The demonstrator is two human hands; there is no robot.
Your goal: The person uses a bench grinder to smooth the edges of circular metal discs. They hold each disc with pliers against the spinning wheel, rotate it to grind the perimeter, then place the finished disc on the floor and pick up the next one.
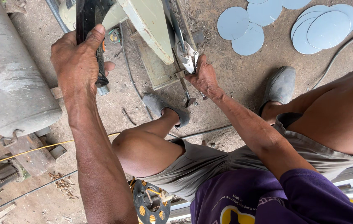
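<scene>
My left hand [77,58] is wrapping its fingers tight around the black handle [88,25] of the chop saw [143,25]. My right hand [203,76] is pinching a small metal piece [187,56] at the clamp, just beside the blade guard. Risk: fingers nearing the blade, or the piece slipping. Cut metal discs [309,25] are lying beyond.

Soft, even daylight fills the scene, with only faint, diffuse shadows beneath the legs on the concrete floor [234,74]. The pale metal discs [242,29] reflect a mild sheen without harsh glare. Focus is sharp throughout; wide-angle distortion stretches the edges.
</scene>
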